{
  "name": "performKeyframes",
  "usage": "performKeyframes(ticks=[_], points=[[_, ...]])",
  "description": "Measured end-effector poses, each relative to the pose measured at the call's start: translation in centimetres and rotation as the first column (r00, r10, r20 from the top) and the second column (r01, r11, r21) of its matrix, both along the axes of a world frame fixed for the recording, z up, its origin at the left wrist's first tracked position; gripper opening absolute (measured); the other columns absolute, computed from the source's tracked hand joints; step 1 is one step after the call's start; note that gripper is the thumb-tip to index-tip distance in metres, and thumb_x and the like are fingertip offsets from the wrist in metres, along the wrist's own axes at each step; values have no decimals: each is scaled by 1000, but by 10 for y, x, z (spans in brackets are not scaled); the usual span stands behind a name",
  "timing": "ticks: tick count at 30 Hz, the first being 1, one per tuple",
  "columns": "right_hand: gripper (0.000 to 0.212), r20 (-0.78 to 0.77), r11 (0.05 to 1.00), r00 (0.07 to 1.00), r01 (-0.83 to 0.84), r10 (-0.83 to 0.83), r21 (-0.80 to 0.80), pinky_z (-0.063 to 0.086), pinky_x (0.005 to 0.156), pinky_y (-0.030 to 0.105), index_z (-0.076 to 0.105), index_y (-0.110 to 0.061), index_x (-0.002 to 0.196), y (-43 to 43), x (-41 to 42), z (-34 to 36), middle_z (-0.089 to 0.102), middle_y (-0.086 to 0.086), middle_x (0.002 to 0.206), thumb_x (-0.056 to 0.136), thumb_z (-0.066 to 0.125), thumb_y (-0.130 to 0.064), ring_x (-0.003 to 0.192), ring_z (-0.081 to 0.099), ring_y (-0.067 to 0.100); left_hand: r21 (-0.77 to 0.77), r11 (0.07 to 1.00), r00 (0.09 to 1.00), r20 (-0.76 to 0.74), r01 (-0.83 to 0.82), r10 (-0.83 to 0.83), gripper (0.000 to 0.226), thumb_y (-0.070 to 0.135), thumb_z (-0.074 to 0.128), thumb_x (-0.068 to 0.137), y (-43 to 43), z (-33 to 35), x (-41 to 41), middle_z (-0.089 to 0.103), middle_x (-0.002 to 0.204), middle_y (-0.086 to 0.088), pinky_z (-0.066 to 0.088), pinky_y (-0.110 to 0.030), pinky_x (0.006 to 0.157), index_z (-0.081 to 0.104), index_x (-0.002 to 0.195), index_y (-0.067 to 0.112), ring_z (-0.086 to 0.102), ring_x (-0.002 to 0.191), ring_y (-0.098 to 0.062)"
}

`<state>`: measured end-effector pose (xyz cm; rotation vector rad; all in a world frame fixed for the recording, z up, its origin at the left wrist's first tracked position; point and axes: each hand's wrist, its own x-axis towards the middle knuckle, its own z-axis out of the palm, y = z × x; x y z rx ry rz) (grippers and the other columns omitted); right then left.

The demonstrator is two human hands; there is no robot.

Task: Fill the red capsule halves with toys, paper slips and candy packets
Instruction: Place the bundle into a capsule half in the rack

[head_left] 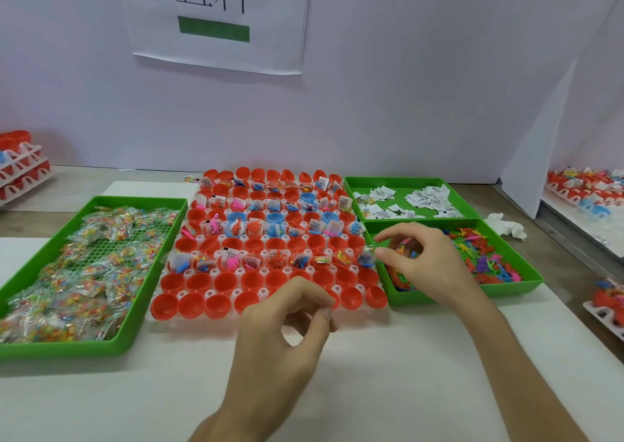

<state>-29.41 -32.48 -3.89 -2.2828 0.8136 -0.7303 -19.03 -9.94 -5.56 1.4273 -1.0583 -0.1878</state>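
the step in hand looks like the toy round. the right hand (pixel 422 255) hangs over the near-left corner of the green toy tray (pixel 506 288), fingers curled down, the index finger stretched toward the last cups of the filled row just beside the tray. some coloured bits show under its palm, but i cannot tell whether it grips them or they lie in the tray. the toys (pixel 486 259) mostly sit in a heap further right in that tray.

the left hand (pixel 287 326) hovers over the front edge of the red capsule halves (pixel 223 281), thumb and fingertips drawn together; nothing shows between them, so i cannot tell if it pinches anything small.

the two front rows of cups are empty, and the row behind them holds toys and clear packets. so the next move probably calls for a firm pinch on single toys, then a drop into each near cup – one each. the paper slips (pixel 425 198) lie in the far right tray, and the candy packets (pixel 84 272) well apart on the left – both out of reach of either hand as they hang now.
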Motion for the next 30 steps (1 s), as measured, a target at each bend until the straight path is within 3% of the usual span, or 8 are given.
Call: performKeyframes(ticks=[6, 11, 15, 20, 26, 30], points=[[24, -86, 999, 996, -35, 33, -26, 43, 69, 13, 72, -36, 98, 5, 0, 0, 62, -15, 99, 78, 84, -30, 82, 60, 5, 7, 1000, 1000, 8, -2, 2, 12, 11, 63, 85, 0, 0, 0, 71, 73, 7, 56, -33, 57, 67, 85, 22, 68, 69, -17], [19, -42, 996, 998, -55, 52, -76, 43, 68, 7, 75, -31, 88, 9, 5, -1, 67, -15, 89, 77, 85, -19, 82, 60, 2, 8, 1000, 1000, 15, -11, 10, 13, 12, 63, 84, 0, 1, 0, 71, 73, 8, 56, -29, 57, 67, 84, 24, 68, 69, -17], [14, -43, 988, 996, -84, 79, -130, 52, 77, 27, 77, -30, 79, 12, 9, -3, 71, -16, 83, 79, 83, -17, 82, 64, 4, 3, 1000, 1000, 20, -7, 7, 14, 10, 63, 84, 0, 0, 0, 70, 74, 8, 56, -30, 57, 67, 85, 24, 68, 69, -17], [4, -98, 964, 994, -75, 52, -254, 48, 89, 48, 78, -32, 82, 12, 17, -5, 67, -23, 80, 83, 78, -28, 81, 60, 7, 2, 1000, 999, 36, 2, -2, 17, 8, 63, 85, 0, -1, 0, 70, 73, 8, 56, -33, 57, 66, 85, 25, 67, 67, -16], [10, -160, 941, 987, -56, 2, -334, 38, 92, 41, 77, -34, 85, 8, 22, -7, 60, -24, 78, 90, 70, -39, 82, 50, 7, -2, 1000, 998, 66, -2, 2, 20, 8, 63, 85, -1, -3, 1, 70, 73, 10, 55, -32, 56, 64, 85, 28, 68, 68, -16], [12, -183, 952, 980, -122, 71, -281, 38, 87, 38, 79, -29, 90, 7, 20, -9, 57, -23, 81, 91, 69, -36, 84, 49, 6, 2, 1000, 997, 83, -5, 5, 20, 8, 63, 85, -1, -3, 1, 70, 74, 10, 55, -32, 56, 65, 85, 28, 67, 67, -16]])
